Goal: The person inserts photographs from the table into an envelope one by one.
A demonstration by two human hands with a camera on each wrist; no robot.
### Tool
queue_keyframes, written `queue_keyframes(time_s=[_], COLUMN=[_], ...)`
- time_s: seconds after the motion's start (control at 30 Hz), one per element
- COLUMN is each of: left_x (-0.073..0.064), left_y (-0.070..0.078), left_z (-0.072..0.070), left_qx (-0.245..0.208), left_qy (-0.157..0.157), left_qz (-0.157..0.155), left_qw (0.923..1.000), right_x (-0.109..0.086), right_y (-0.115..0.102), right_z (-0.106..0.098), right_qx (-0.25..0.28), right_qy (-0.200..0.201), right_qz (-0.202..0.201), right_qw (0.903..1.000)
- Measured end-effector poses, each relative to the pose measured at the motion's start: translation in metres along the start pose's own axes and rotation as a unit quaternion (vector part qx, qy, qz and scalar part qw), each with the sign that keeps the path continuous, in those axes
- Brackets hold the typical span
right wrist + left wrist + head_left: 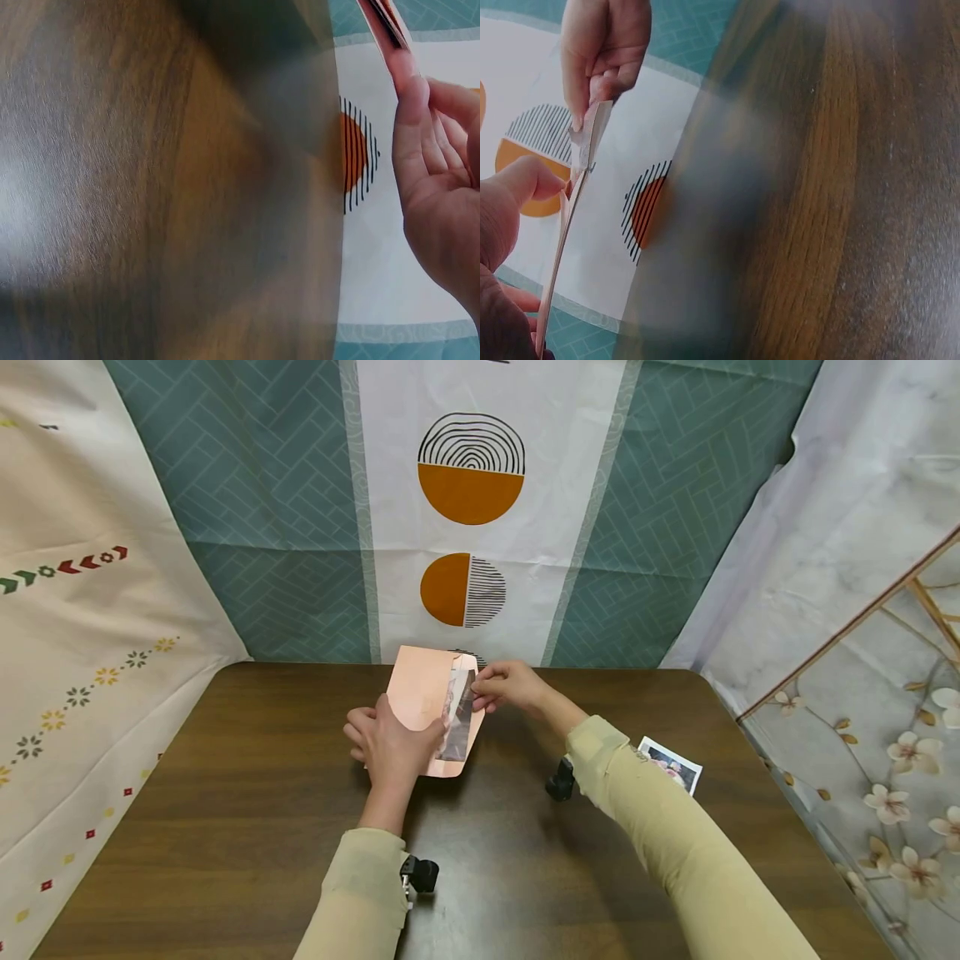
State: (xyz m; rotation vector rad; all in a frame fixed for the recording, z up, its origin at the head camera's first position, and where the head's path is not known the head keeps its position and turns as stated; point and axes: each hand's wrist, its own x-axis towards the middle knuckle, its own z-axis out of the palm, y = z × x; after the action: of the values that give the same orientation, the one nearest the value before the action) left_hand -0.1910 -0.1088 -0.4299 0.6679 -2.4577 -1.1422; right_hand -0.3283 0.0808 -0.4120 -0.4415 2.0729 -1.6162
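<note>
A peach-pink envelope (416, 681) is held tilted up near the table's far edge. My left hand (393, 739) grips its lower left part, with the thumb across the front and the fingers partly hidden behind. Along the envelope's right side lies a shiny grey strip (457, 727) beside a whitish, patterned piece. My right hand (513, 685) pinches the envelope's right edge next to that strip. In the right wrist view, the right thumb (412, 101) lies against the pink edge, and dark material shows between the layers. The left wrist view catches the envelope (553, 281) nearly edge-on.
A printed photo (671, 766) lies on the brown wooden table (247, 810), partly covered by the right sleeve. Behind the table hangs a green and white cloth (300, 568). Patterned cloths flank both sides. Small black cameras (423, 875) sit on the wrists.
</note>
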Motion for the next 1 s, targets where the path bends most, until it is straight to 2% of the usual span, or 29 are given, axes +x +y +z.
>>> queue_keyframes(time_s=[0.13,0.4,0.6,1.0], left_x=[0.000,0.000,0.000,-0.001], left_y=[-0.001,0.004,0.006,0.008], left_z=[0.000,0.001,0.001,0.001], left_qx=[0.002,-0.002,-0.002,-0.006], left_qy=[0.002,-0.007,-0.009,-0.025], left_qz=[0.005,0.008,0.008,0.006], left_qw=[1.0000,0.9999,0.9999,0.9997], right_x=[0.000,0.003,0.004,0.005], right_y=[0.001,-0.003,-0.005,-0.006], right_z=[-0.003,0.005,0.007,0.008], right_qx=[-0.013,-0.005,0.011,-0.008], right_qy=[-0.017,0.015,0.022,0.014], right_qz=[-0.001,-0.002,0.001,0.000], right_qw=[0.9998,0.9999,0.9997,0.9999])
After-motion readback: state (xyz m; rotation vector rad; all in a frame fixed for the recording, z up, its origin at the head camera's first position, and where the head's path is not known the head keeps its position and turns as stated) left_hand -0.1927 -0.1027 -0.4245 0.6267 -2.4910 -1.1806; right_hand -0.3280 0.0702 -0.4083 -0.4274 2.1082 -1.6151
